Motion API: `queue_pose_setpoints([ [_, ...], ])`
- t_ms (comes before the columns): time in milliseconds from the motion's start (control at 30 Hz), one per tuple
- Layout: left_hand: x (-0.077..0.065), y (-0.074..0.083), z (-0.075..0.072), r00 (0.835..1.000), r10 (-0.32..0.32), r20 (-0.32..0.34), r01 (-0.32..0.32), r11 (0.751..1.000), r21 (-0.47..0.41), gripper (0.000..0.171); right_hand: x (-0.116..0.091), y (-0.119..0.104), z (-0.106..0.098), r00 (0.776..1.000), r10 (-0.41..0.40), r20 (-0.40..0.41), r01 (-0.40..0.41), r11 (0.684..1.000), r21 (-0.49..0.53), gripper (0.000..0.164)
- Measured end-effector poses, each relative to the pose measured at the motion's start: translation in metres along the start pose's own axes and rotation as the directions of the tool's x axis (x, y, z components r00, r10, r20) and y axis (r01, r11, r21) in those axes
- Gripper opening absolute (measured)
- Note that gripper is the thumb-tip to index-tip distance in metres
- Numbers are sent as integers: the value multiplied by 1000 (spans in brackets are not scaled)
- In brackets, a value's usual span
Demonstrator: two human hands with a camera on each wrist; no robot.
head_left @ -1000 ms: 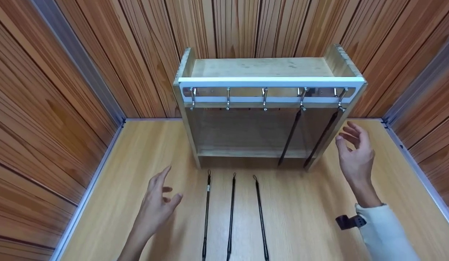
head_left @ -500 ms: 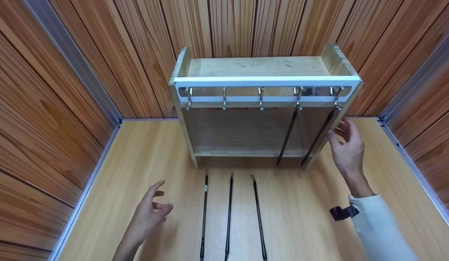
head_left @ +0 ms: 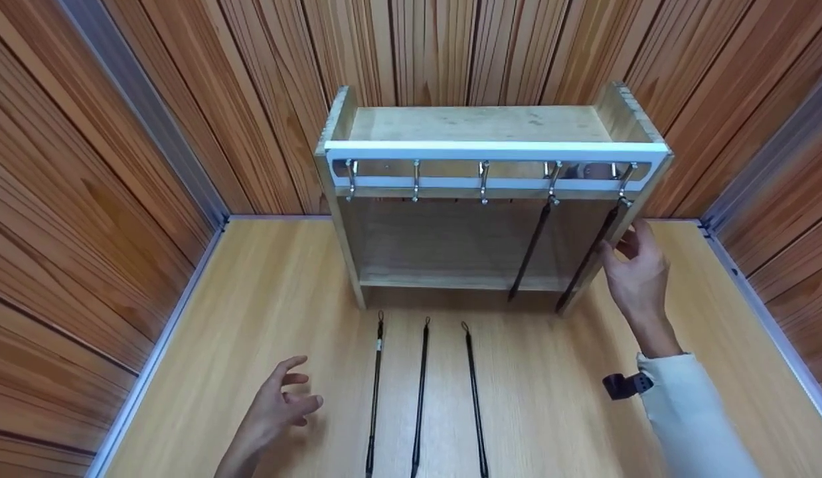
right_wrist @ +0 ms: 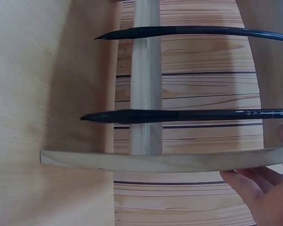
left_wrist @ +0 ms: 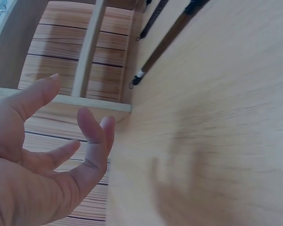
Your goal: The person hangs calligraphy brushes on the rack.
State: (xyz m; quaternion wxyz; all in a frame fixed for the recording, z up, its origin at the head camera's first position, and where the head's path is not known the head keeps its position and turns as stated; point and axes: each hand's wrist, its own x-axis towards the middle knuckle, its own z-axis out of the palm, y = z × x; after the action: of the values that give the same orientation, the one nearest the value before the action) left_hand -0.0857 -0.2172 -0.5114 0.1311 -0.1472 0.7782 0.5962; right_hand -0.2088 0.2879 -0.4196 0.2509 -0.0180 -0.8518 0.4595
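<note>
My right hand [head_left: 640, 282] grips the right side board of a wooden rack [head_left: 477, 124], thumb at its front edge and fingers on the outer face. In the right wrist view, the fingers rest against the side board [right_wrist: 108, 161]. Two dark calligraphy brushes hang tip down from the rack's two right hooks: one brush [head_left: 532, 249] further in, the other brush [head_left: 579, 269] beside the held board. Over the table at the left, my left hand [head_left: 275, 406] holds nothing, its fingers loosely bent. Nearest to it lies a brush [head_left: 376, 392] with a white label.
Two more brushes, a middle one [head_left: 421, 392] and a right one [head_left: 474, 392], lie on the wooden table [head_left: 544, 411], loops toward the rack. A white hook rail [head_left: 451, 150] crosses the rack's front; its three left hooks carry nothing. Wood-panelled walls [head_left: 437, 53] surround the table.
My right hand has moved left from beside the rack onto its side board. My left hand has drawn back toward me. The brushes stay where they were.
</note>
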Motion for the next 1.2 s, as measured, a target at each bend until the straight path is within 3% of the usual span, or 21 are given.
queue_pose_setpoints([
  [200,10,-8,12,996,-91,25,90,995,31,73,3,9,5,992,-118,-46,115,992,-50,47],
  [367,7,-14,26,994,-101,33,99,993,64,71,1,12,6,993,-118,-28,116,991,-69,47],
  [533,7,-16,37,997,-36,65,27,991,133,70,4,12,4,991,-131,-30,129,989,-70,48],
  [700,6,-22,40,995,20,97,-32,992,123,66,3,15,6,988,-149,-42,147,987,-65,44],
  [867,8,-27,44,994,28,110,-38,995,90,63,2,16,7,987,-146,-62,142,988,-66,31],
  [1100,11,-25,54,993,-3,117,-7,996,83,58,3,16,8,993,-88,-84,85,996,-41,27],
  [1200,12,-24,61,993,21,120,-33,994,102,56,3,16,9,993,-72,-89,69,997,-31,26],
])
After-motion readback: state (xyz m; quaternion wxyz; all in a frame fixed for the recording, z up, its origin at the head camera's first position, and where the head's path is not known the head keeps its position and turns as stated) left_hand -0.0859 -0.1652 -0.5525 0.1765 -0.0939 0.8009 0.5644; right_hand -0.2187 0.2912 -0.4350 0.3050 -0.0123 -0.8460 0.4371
